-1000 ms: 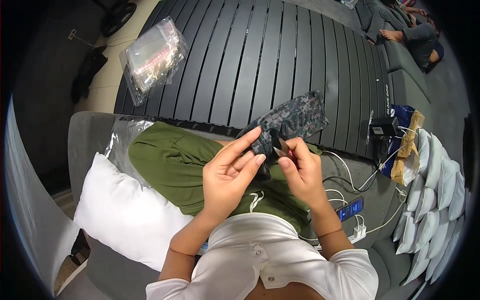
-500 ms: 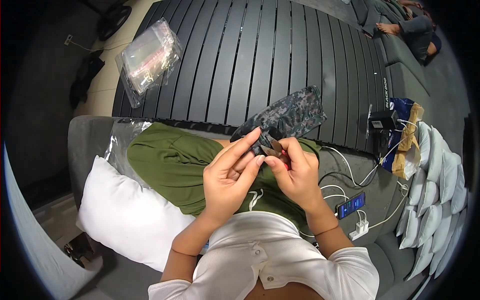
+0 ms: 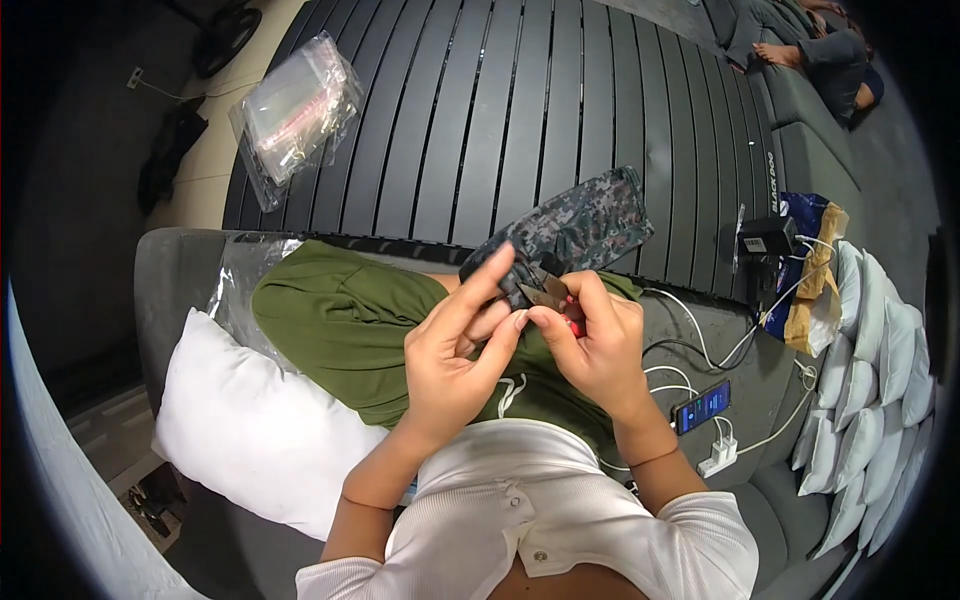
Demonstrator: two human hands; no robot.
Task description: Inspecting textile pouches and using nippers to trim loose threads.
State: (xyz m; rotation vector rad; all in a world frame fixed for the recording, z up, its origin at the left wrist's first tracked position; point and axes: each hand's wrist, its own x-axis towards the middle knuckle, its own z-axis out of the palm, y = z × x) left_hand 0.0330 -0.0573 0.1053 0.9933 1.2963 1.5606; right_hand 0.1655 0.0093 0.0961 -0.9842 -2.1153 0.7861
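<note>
A dark digital-camouflage fabric piece (image 3: 590, 222) stretches from my hands over the near edge of the slatted table. My left hand (image 3: 455, 340) pinches its near end between thumb and fingers, with the index finger raised and pointing away. In my right hand (image 3: 595, 345) is a small metal cutting tool with red handles (image 3: 545, 293), its pointed jaws aimed at the fabric held by the left hand. Whether the jaws touch the cloth cannot be made out. Both hands meet above my lap, over olive-green shorts (image 3: 340, 310).
A black slatted table (image 3: 440, 120) spans the far side, with clear plastic bags (image 3: 300, 120) at its left. A white pillow (image 3: 250, 430) lies left. To the right are a phone (image 3: 702, 407), white cables, a charger (image 3: 718, 458), a blue-and-tan bag (image 3: 808, 290) and stacked pale cushions (image 3: 870, 400). Another person (image 3: 810, 60) sits far right.
My left index finger has lifted slightly away from the fabric. The far end of the fabric has shifted a little; the right hand keeps its hold on the cutting tool.
</note>
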